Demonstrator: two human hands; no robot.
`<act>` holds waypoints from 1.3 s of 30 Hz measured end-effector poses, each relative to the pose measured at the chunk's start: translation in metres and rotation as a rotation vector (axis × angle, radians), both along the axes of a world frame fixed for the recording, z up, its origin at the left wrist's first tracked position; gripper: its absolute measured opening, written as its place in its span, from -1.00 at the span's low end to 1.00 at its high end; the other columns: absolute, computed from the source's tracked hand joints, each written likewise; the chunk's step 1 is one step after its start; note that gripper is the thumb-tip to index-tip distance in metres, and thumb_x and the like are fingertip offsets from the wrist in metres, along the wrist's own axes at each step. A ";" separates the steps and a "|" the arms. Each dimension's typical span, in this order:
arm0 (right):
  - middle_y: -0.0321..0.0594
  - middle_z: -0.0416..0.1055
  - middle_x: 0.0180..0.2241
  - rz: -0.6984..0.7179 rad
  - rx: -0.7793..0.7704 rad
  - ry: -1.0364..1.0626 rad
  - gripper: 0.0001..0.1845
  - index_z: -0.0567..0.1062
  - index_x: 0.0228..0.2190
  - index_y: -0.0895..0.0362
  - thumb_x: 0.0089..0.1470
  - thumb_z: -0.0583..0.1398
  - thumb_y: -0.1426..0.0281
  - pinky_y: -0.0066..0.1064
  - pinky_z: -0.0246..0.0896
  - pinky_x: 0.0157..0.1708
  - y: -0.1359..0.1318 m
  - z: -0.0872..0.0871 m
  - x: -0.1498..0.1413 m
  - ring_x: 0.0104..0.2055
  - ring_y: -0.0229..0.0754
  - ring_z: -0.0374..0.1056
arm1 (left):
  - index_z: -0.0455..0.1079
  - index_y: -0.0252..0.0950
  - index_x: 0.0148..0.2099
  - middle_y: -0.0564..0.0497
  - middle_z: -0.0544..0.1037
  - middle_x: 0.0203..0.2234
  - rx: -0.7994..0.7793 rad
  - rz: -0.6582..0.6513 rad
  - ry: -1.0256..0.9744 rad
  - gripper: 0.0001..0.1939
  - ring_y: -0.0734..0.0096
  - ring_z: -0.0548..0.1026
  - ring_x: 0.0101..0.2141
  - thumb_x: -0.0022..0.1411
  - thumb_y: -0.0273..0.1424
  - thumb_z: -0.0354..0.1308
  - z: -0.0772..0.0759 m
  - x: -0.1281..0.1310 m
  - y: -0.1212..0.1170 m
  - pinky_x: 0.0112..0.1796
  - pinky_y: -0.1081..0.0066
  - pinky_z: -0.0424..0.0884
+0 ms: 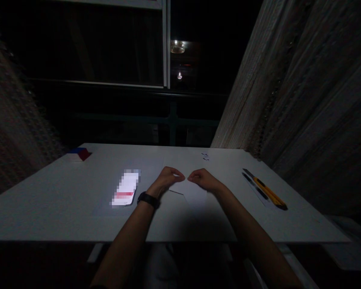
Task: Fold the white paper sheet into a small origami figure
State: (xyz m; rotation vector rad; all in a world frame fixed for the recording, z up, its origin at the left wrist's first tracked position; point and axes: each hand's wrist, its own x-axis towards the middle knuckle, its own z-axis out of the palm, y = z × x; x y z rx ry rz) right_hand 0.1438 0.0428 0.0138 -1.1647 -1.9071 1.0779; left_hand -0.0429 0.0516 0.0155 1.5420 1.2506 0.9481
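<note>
Head view, only one. Dark scene, white table (54,200) across the middle.

Left hand (170,176) and right hand (203,178) are over the table's mid part, fingertips facing each other, small gap between them. Left fingers: thumb and index drawn together in a pinch, nearly closed. Right fingers: same, mirrored. Both sit at the far side of a white paper (195,194); too dark and small to tell whether either pinch actually has hold of it. The paper is on the near side of the fingertips, between the forearms, with a thin dark line along part of its left side.

Black watch (149,199) on left wrist.

Phone (124,188) is left of the left hand, apart from it, screen lit and pixelated, with a red band low down.

Right of the right hand, well apart: yellow utility knife (267,192), slanted, blade end away from the person. Black pen-like tool (255,186) just beside it, on its left.

Red, blue and white block (78,154) at the far left of the table. Small dark bits or marks (205,157) near the far edge, beyond the right hand.

Curtain (246,80) on the right, dark window behind.
</note>
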 end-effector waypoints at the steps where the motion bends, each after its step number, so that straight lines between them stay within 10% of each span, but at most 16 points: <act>1: -0.26 0.39 -0.58 0.017 0.002 -0.013 -0.75 0.47 -0.55 0.23 -0.18 0.19 0.27 -0.45 0.10 -0.47 0.000 0.000 0.000 -0.52 -0.29 0.23 | 0.51 -0.38 -0.47 0.01 0.48 -0.60 -0.007 -0.041 0.015 -0.73 0.50 0.34 -0.55 -0.30 -0.32 0.33 -0.003 0.000 0.001 -0.51 0.48 0.20; 23: -0.14 0.47 -0.62 0.099 -0.360 -0.026 -0.87 0.51 -0.62 0.26 -0.34 0.21 0.44 -0.46 0.17 -0.58 0.008 0.011 0.057 -0.59 -0.23 0.35 | 0.48 -0.40 -0.56 -0.03 0.48 -0.65 -0.063 -0.049 0.011 -0.77 0.44 0.34 -0.57 -0.28 -0.32 0.33 -0.002 -0.005 0.001 -0.50 0.44 0.22; 30: -0.10 0.50 -0.40 -0.113 -0.235 0.325 -0.59 0.51 -0.35 0.20 -0.29 0.30 0.21 -0.43 0.21 -0.49 0.014 0.006 0.053 -0.45 -0.22 0.37 | 0.49 -0.42 -0.53 0.00 0.45 -0.67 -0.049 0.012 -0.029 -0.73 0.49 0.30 -0.60 -0.22 -0.27 0.31 -0.001 -0.002 0.000 -0.52 0.45 0.20; 39: -0.26 0.39 -0.67 -0.067 -0.121 0.099 -0.71 0.49 -0.66 0.23 -0.42 0.34 0.24 -0.43 0.07 -0.53 0.005 0.005 0.017 -0.59 -0.30 0.22 | 0.52 -0.40 -0.46 -0.07 0.54 -0.54 -0.072 -0.240 -0.045 -0.74 0.36 0.42 -0.47 -0.22 -0.31 0.29 0.001 0.002 -0.008 -0.43 0.42 0.28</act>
